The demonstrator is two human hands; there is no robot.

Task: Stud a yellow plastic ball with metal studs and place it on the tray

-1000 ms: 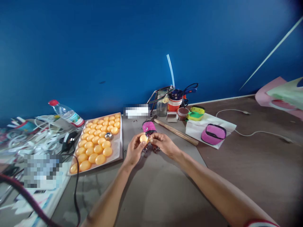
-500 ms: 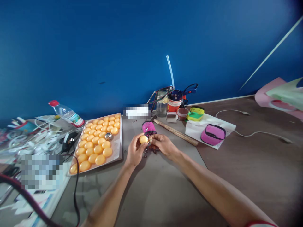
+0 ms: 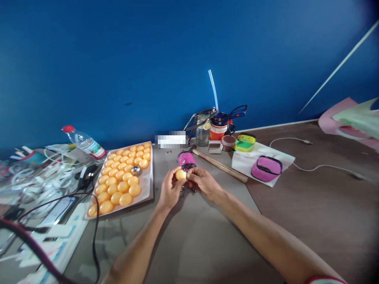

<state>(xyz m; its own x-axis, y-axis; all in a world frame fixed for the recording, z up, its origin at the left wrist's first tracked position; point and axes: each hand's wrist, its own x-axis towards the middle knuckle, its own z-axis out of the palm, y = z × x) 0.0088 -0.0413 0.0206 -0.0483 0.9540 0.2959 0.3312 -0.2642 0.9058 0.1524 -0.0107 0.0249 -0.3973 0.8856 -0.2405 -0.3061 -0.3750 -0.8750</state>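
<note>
My left hand [image 3: 171, 188] grips an orange ball [image 3: 180, 174], with its thumb and fingers around the sides. My right hand [image 3: 204, 182] is pinched at the right edge of that ball; any small piece between its fingertips is too small to make out. Just beyond the hands lies a pink pouch [image 3: 186, 159] with black trim, its opening toward me. Small dark shiny beads [image 3: 182, 189] lie on the table under the fingers, partly hidden. To the left, a shallow white tray [image 3: 145, 193] holds rows of orange balls, one of them covered in shiny silvery pieces [image 3: 136, 170].
A wooden stick [image 3: 220, 165] lies beyond my right hand. Behind it stand a glass jar [image 3: 202, 136], an orange-and-white cup [image 3: 218, 132] and a small brown tub [image 3: 229, 142]. A second pink pouch [image 3: 266, 169] rests on white paper. Cables and a bottle [image 3: 89, 146] crowd the left.
The ball and my left hand have shifted very slightly right. My right fingers remain against the ball's edge.
</note>
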